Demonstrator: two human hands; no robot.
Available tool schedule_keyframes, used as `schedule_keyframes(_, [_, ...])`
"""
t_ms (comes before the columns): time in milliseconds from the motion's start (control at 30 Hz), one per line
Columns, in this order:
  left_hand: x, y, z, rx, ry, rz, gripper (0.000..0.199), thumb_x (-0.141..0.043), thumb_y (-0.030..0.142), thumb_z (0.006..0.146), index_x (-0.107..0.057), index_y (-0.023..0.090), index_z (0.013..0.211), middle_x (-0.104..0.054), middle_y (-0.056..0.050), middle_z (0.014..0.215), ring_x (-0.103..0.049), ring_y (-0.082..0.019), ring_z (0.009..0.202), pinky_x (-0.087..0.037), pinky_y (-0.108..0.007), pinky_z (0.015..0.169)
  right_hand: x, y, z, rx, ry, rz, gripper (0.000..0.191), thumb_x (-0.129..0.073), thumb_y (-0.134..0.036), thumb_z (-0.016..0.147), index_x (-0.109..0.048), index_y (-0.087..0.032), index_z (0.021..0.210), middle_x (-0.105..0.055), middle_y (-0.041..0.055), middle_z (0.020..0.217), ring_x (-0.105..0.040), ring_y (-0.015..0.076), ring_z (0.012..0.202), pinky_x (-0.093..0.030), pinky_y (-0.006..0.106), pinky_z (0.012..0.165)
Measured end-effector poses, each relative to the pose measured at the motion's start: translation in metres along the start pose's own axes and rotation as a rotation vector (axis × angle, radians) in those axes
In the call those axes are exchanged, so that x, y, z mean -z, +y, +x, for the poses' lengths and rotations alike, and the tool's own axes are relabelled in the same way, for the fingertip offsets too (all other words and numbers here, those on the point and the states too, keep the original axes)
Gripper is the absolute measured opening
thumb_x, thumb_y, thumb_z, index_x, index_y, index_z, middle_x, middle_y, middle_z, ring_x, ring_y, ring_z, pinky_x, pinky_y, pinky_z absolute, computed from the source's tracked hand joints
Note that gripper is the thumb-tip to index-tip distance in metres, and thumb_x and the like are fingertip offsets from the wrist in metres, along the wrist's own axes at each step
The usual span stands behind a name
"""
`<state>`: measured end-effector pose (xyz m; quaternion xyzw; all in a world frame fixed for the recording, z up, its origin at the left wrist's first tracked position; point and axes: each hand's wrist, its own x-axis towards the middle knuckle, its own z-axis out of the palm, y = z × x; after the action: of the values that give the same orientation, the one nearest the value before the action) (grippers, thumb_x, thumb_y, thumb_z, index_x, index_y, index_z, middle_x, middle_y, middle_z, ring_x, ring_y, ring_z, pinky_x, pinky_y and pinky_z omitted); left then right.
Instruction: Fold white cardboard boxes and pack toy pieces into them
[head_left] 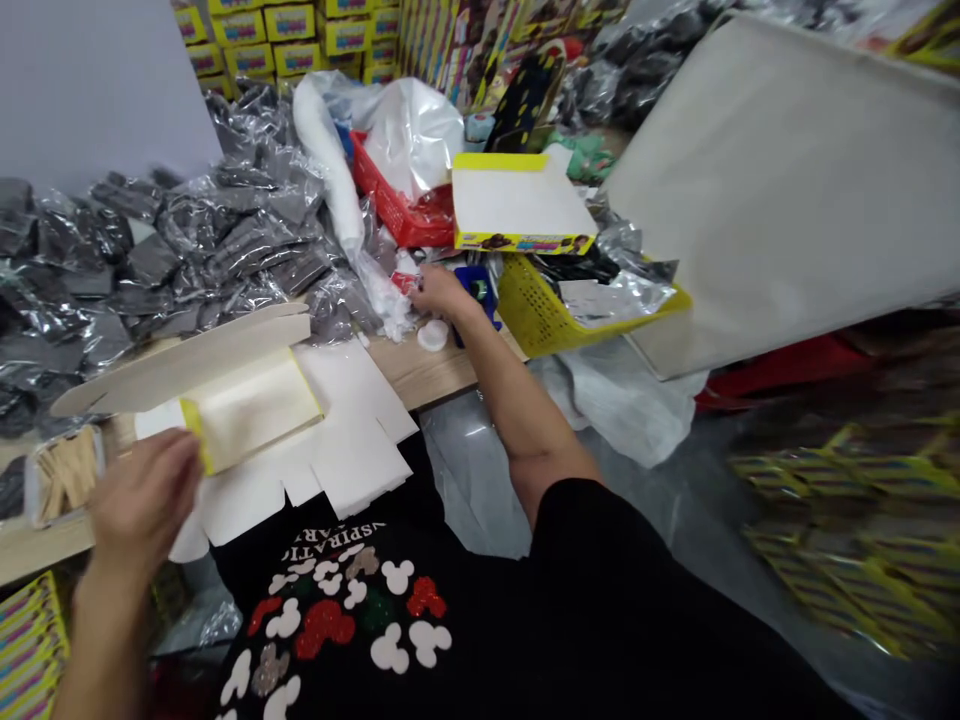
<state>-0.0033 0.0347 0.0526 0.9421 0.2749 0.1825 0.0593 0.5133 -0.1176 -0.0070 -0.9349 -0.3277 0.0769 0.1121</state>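
Note:
At the lower left, my left hand point(150, 490) is blurred beside the yellow edge of an open white box point(251, 405); its fingers are smeared by motion. The box rests on flat white card sheets point(345, 430) at the table's front edge. My right hand point(439, 292) reaches to the table's middle, its fingers closed at a small red and white item point(405, 282). A round white lid or disc point(432, 335) lies just below that hand, and a blue tape dispenser-like object point(478, 290) stands to its right.
Grey pieces in clear bags point(150, 260) are heaped at the left and back. A red basket point(390, 200), a yellow basket point(540, 310) and an open box point(521, 205) stand right of centre. Wooden sticks point(69, 475) fill a tray at the left.

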Motion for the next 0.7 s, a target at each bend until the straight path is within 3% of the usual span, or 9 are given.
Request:
schedule_keyframes(67, [-0.024, 0.022, 0.015, -0.078, -0.148, 0.07, 0.035, -0.045, 0.038, 0.107, -0.077, 0.025, 0.112, -0.081, -0.009, 0.116, -0.076, -0.028, 0.107, -0.062, -0.041, 0.093, -0.002, -0.01, 0.009, -0.037, -0.031, -0.013, 0.059, -0.071, -0.022, 0.088, -0.063, -0.002, 0.143, -0.067, 0.0295, 0.142, -0.063, 0.042, 0.133, -0.051, 0.049, 0.11])
schedule_keyframes(133, [-0.045, 0.034, 0.027, -0.085, -0.323, 0.143, 0.043, -0.04, 0.036, 0.109, -0.079, 0.021, 0.119, -0.081, -0.013, 0.117, -0.078, -0.031, 0.103, -0.063, -0.042, 0.085, 0.0, -0.014, 0.013, -0.041, -0.031, 0.002, 0.048, -0.073, -0.022, 0.085, -0.071, -0.006, 0.131, -0.072, 0.0266, 0.132, -0.066, 0.0421, 0.128, -0.052, 0.049, 0.109])
schedule_keyframes(200, [-0.06, 0.036, 0.027, -0.103, -0.41, 0.135, 0.047, -0.042, 0.043, 0.11, -0.076, 0.021, 0.133, -0.078, -0.013, 0.132, -0.077, -0.033, 0.112, -0.064, -0.046, 0.091, 0.005, -0.01, 0.014, -0.017, 0.011, 0.06, 0.033, -0.073, -0.025, 0.086, -0.075, -0.01, 0.115, -0.076, 0.0225, 0.121, -0.069, 0.0394, 0.12, -0.053, 0.046, 0.106])
schedule_keyframes(300, [-0.077, 0.029, 0.015, -0.234, -0.41, 0.005, 0.052, -0.04, 0.053, 0.112, -0.072, 0.026, 0.143, -0.07, -0.01, 0.15, -0.068, -0.033, 0.136, -0.059, -0.052, 0.11, 0.013, 0.004, 0.012, -0.033, 0.114, 0.24, 0.02, -0.063, -0.023, 0.09, -0.073, -0.013, 0.105, -0.077, 0.0157, 0.107, -0.071, 0.0307, 0.105, -0.055, 0.039, 0.098])
schedule_keyframes(433, [-0.094, 0.014, 0.015, -0.331, -0.368, -0.034, 0.06, -0.031, 0.053, 0.114, -0.082, 0.024, 0.128, -0.075, -0.012, 0.143, -0.069, -0.036, 0.134, -0.058, -0.059, 0.111, 0.018, 0.016, 0.008, -0.08, 0.185, 0.397, 0.026, -0.05, -0.019, 0.096, -0.069, -0.014, 0.113, -0.076, 0.0118, 0.101, -0.069, 0.0266, 0.101, -0.056, 0.035, 0.093])
schedule_keyframes(567, [-0.099, 0.006, 0.034, -0.392, -0.384, -0.07, 0.06, -0.033, 0.054, 0.114, -0.083, 0.023, 0.124, -0.076, -0.012, 0.139, -0.071, -0.037, 0.132, -0.059, -0.059, 0.109, 0.025, 0.01, -0.015, -0.046, 0.103, 0.122, 0.039, -0.059, -0.018, 0.092, -0.066, -0.008, 0.129, -0.075, 0.0234, 0.122, -0.069, 0.0367, 0.116, -0.053, 0.045, 0.103])
schedule_keyframes(700, [-0.097, 0.012, 0.039, -0.44, -0.457, -0.142, 0.056, -0.038, 0.055, 0.113, -0.082, 0.023, 0.128, -0.076, -0.011, 0.14, -0.07, -0.036, 0.135, -0.059, -0.058, 0.109, 0.026, 0.002, -0.062, 0.068, 0.07, -0.132, 0.045, -0.053, -0.019, 0.097, -0.062, -0.006, 0.139, -0.069, 0.0296, 0.134, -0.067, 0.0407, 0.123, -0.052, 0.049, 0.105])
